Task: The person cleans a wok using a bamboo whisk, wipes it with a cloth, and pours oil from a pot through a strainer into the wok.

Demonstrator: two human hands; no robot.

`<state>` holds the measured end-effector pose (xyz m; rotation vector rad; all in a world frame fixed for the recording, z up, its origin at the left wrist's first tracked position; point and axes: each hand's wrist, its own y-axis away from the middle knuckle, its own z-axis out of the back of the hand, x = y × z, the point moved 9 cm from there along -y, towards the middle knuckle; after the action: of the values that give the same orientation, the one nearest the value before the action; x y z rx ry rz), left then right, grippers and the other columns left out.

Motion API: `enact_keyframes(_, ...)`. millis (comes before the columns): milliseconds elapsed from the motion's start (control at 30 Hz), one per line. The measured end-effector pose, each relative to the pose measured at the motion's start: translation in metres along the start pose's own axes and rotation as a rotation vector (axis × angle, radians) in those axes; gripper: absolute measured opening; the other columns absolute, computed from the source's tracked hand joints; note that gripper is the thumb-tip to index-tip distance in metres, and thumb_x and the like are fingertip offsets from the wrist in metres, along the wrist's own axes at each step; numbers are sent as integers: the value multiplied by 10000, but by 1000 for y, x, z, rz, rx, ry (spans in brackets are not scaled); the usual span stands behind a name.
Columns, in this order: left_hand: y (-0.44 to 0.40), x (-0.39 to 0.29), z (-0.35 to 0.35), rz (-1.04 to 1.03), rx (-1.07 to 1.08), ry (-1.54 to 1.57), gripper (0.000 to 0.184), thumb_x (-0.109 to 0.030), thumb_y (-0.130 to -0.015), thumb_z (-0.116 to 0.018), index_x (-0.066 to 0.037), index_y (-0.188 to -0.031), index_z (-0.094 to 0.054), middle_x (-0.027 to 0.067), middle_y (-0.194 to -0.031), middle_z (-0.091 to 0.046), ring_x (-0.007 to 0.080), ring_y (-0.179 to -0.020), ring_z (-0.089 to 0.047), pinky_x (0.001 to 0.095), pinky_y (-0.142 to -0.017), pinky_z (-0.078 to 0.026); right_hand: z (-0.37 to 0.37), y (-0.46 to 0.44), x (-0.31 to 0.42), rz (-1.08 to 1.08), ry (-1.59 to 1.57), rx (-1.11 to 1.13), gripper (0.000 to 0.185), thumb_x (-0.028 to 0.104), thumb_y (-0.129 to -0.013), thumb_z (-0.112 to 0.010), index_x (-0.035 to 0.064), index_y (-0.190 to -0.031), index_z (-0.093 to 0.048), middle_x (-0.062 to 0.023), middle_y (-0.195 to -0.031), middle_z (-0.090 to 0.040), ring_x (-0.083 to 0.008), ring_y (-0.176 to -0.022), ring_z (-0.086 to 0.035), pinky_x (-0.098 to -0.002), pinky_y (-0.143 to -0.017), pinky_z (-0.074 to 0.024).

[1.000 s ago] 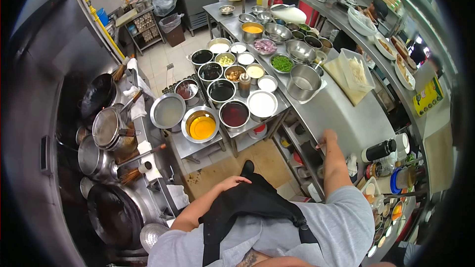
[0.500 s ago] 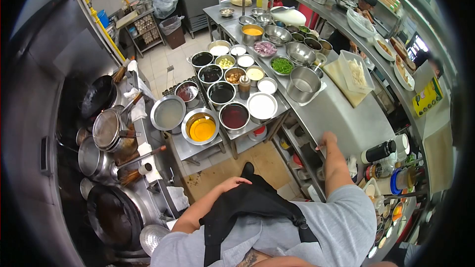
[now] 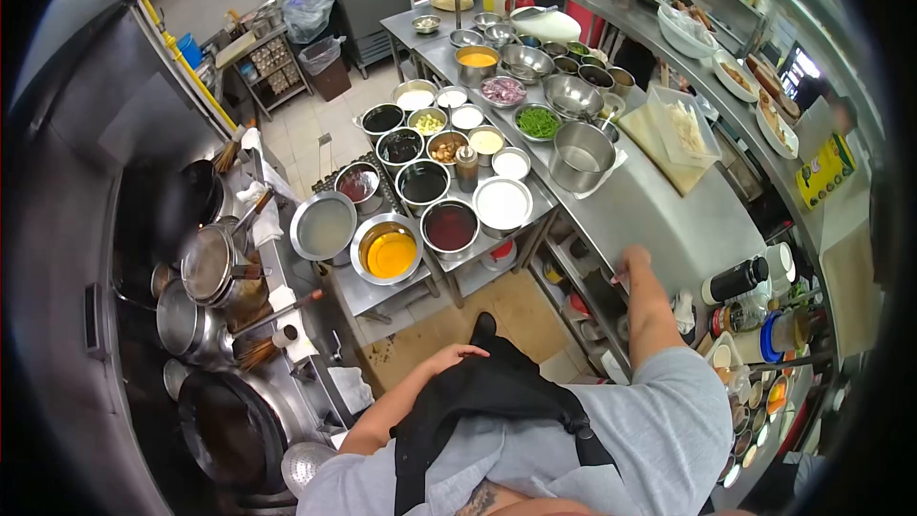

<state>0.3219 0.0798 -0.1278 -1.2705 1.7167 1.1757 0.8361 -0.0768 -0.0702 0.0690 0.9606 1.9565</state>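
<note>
My left hand (image 3: 457,355) lies against the black apron (image 3: 458,392) at my thigh, fingers stretched out and holding nothing. My right hand (image 3: 631,264) rests at the near edge of the steel counter (image 3: 659,229), its fingers curled over that edge and partly hidden. Ahead of the left hand, on a low steel table, stand a pot of yellow oil (image 3: 390,253), a pot of dark red liquid (image 3: 450,225) and a pot of white powder or liquid (image 3: 502,204). An empty steel pot (image 3: 582,157) sits on the counter beyond my right hand.
At left, a stove line holds a dark wok (image 3: 229,428), strainers (image 3: 206,263) and a ladle. A cutting board (image 3: 659,148) bears a plastic tub (image 3: 682,126). Bottles and jars (image 3: 734,279) stand at right. Co-workers are at the back and behind the shelf.
My view has shifted slightly, so the surroundings sit a little differently. Both hands stay in nearly the same places. The co-worker behind the shelf appears farther left.
</note>
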Motion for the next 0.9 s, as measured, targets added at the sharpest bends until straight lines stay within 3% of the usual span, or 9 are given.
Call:
enact_keyframes(67, -1, -2, 3, 4, 3, 20, 396, -69, -941, -593, -40, -1335, -621, 51, -1288, -644, 141, -1155, -598, 303, -1021, -463, -1, -2, -1, -27, -50, 5, 795, 506, -505, -976, 154, -1175, -734, -62, -1260, -692, -275, -1175, -655, -401, -948, -549)
enact_keyframes(900, -9, 10, 15, 60, 7, -46, 410, -157, -953, -637, -79, -1355, -615, 43, -1266, -650, 146, -1161, -590, 304, -1023, -456, 7, -1, -1, -34, -44, -24, 864, 491, -479, -988, 103, -1201, -715, -108, -1311, -658, -306, -1236, -613, -425, -1002, -519)
